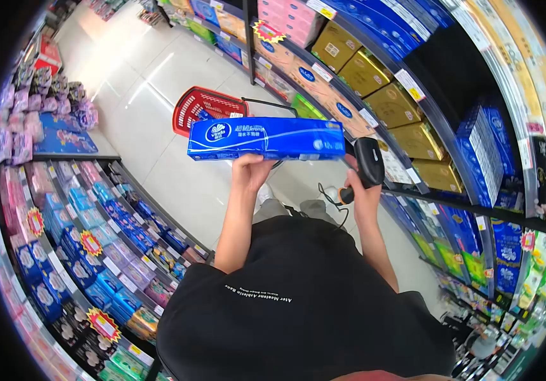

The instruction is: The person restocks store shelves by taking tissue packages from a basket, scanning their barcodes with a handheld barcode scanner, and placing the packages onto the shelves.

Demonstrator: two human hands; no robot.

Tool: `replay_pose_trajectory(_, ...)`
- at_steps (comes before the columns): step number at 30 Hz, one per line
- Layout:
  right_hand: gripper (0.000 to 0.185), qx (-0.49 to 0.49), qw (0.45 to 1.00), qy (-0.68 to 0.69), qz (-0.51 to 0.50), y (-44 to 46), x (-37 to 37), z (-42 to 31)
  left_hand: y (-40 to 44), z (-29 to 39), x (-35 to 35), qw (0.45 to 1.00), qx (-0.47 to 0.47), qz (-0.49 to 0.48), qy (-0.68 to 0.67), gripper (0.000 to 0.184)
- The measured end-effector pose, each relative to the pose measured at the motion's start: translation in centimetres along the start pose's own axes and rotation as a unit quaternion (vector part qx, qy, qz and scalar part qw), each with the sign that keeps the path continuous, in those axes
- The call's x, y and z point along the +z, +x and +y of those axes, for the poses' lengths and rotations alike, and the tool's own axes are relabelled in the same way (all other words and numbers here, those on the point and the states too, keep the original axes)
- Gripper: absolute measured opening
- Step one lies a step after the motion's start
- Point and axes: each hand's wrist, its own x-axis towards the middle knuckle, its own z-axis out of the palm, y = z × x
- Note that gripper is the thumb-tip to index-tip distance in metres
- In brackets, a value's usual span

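Observation:
My left hand (252, 173) grips the lower edge of a long blue pack of Vinda tissues (273, 141), its fingers hidden behind the pack. The pack is held roughly level in front of my body, its printed side facing me. My right hand (366, 193) is wrapped round the handle of a black barcode scanner (369, 164). The scanner's head is close to the right end of the pack, and a dark cord hangs below the handle.
A red shopping basket (206, 105) with small blue items stands on the tiled floor (168, 149) beyond the pack. Shelves of tissue boxes, including gold boxes (393, 117), rise on the right. Shelves of small packs (104, 219) line the left.

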Motion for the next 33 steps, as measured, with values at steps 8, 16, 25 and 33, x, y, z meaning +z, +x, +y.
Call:
replay_pose_trajectory(8,0.039,0.125,0.977,0.152,0.083,-0.7,-6.2,1.0,1.3,-5.0,4.2,0.969,-0.134,-0.075,0.195,0.109)
replay_pose_trajectory(16,0.055,0.026,0.971,0.184,0.153,-2.4,-16.3,1.1,4.5,-7.2,1.4,0.953,-0.156,0.009,0.260,0.072)
replay_pose_trajectory(25,0.061,0.002,0.973,0.087,0.213,-1.9,-27.2,-1.3,11.5,-13.1,14.6,0.831,-0.137,-0.173,0.511,0.082)
replay_pose_trajectory(33,0.042,-0.265,0.904,0.001,0.336,0.3,-36.2,-7.4,18.2,-27.6,25.7,0.744,0.037,-0.312,0.590,0.070)
